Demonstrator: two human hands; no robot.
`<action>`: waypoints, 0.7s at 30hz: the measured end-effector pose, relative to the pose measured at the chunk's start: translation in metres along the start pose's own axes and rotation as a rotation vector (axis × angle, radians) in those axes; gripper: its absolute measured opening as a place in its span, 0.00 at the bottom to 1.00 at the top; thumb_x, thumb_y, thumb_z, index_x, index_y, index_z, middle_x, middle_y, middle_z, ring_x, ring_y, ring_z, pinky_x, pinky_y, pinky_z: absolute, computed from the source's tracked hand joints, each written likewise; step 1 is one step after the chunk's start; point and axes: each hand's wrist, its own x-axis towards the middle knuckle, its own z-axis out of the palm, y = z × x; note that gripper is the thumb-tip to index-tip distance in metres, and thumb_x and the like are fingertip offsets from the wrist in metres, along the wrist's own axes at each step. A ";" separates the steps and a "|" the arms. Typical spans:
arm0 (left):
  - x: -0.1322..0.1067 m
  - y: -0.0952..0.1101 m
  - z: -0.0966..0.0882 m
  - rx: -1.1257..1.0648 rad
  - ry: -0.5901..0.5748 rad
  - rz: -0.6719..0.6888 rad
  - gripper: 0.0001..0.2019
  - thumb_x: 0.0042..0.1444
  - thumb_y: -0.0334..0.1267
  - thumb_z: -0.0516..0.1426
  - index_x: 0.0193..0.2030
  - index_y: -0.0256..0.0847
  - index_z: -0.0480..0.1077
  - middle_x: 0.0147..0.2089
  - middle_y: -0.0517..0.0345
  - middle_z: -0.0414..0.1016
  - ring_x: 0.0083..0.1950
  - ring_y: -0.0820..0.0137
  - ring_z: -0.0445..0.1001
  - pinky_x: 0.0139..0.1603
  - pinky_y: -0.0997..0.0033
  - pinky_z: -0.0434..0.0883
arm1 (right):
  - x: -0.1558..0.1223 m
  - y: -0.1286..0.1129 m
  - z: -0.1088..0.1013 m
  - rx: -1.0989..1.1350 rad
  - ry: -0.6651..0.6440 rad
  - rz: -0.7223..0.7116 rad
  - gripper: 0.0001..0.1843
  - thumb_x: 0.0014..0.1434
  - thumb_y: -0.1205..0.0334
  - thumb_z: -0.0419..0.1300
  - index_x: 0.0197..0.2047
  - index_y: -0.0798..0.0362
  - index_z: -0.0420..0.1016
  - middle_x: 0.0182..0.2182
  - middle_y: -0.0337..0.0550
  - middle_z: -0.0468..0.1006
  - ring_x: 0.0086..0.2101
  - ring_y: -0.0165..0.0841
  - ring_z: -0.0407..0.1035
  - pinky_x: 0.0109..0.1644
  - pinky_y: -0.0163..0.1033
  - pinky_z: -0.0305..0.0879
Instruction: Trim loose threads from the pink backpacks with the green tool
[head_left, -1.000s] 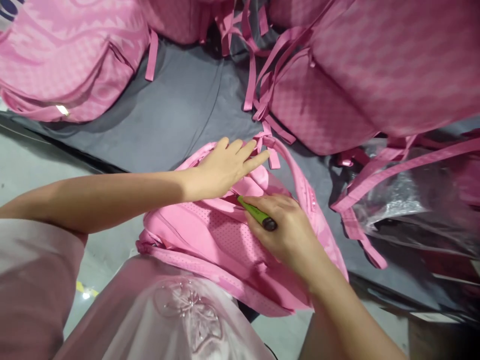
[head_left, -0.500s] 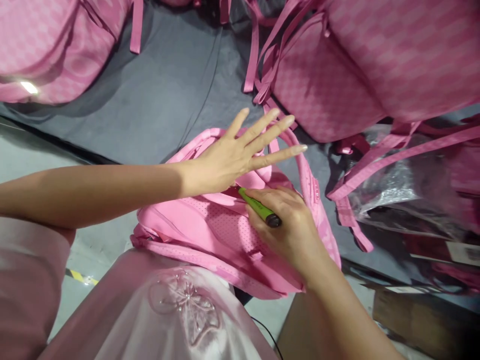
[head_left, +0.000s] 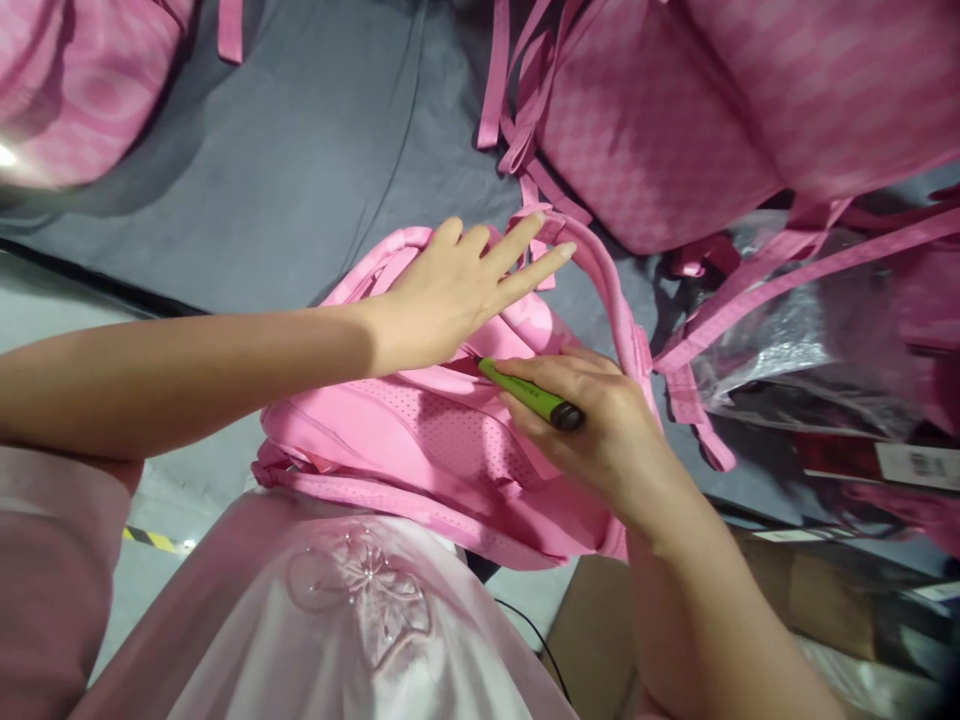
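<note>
A pink backpack (head_left: 442, 420) with perforated padding lies in front of my body, partly over the table's edge. My left hand (head_left: 442, 295) rests palm down on its upper part. Two of its fingers bend down into the pink fabric with their tips hidden, while the other two stretch out toward the looped strap (head_left: 604, 265); the thumb is out of sight. In my right hand (head_left: 592, 420) is a green pen-shaped tool (head_left: 525, 392) with a black end, its front end pointing at the fabric beneath my left palm. Whether that end touches the fabric is hard to see.
A larger pink checkered backpack (head_left: 660, 130) lies at the upper right, straps trailing. Another pink bag (head_left: 90, 90) is at the upper left. Clear plastic wrapping (head_left: 787, 340) lies at the right on the dark grey table cover (head_left: 300, 170). A cardboard box (head_left: 592, 620) stands below.
Two fingers of my left hand, spread before, have bent down into the backpack. My right hand and the green tool have shifted slightly right and up. The whole view has shifted a little.
</note>
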 end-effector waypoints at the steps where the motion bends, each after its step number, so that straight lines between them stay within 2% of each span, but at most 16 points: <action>1: 0.001 -0.001 0.000 0.002 -0.011 0.011 0.48 0.58 0.51 0.57 0.77 0.46 0.33 0.79 0.46 0.35 0.67 0.37 0.57 0.65 0.34 0.55 | 0.000 0.000 0.001 -0.005 0.006 0.004 0.10 0.65 0.63 0.60 0.48 0.49 0.80 0.39 0.44 0.86 0.36 0.41 0.78 0.44 0.48 0.70; 5: 0.002 -0.005 -0.002 0.021 -0.051 0.027 0.46 0.60 0.52 0.56 0.77 0.45 0.34 0.78 0.44 0.35 0.67 0.36 0.59 0.63 0.33 0.56 | -0.003 0.000 0.003 0.013 0.044 0.003 0.10 0.65 0.63 0.60 0.47 0.49 0.81 0.37 0.43 0.85 0.36 0.41 0.79 0.44 0.48 0.71; 12: 0.002 -0.006 0.000 0.046 -0.038 0.036 0.48 0.59 0.57 0.55 0.77 0.46 0.33 0.78 0.45 0.34 0.68 0.35 0.58 0.65 0.33 0.55 | -0.003 0.002 0.013 0.080 0.105 0.013 0.11 0.63 0.65 0.62 0.49 0.49 0.81 0.44 0.43 0.85 0.42 0.41 0.80 0.49 0.48 0.73; 17: 0.003 -0.005 0.000 0.069 -0.050 0.011 0.48 0.58 0.57 0.56 0.77 0.43 0.36 0.78 0.43 0.37 0.67 0.36 0.59 0.66 0.34 0.54 | 0.002 0.001 0.018 0.067 0.063 0.021 0.13 0.62 0.67 0.63 0.50 0.52 0.81 0.44 0.48 0.85 0.43 0.44 0.79 0.49 0.50 0.73; 21: 0.002 -0.005 0.002 0.032 -0.019 0.014 0.48 0.58 0.58 0.57 0.77 0.46 0.35 0.79 0.46 0.35 0.68 0.34 0.56 0.66 0.34 0.53 | 0.003 0.001 0.017 0.028 0.056 0.015 0.12 0.62 0.67 0.62 0.49 0.50 0.81 0.43 0.47 0.85 0.43 0.44 0.79 0.49 0.51 0.73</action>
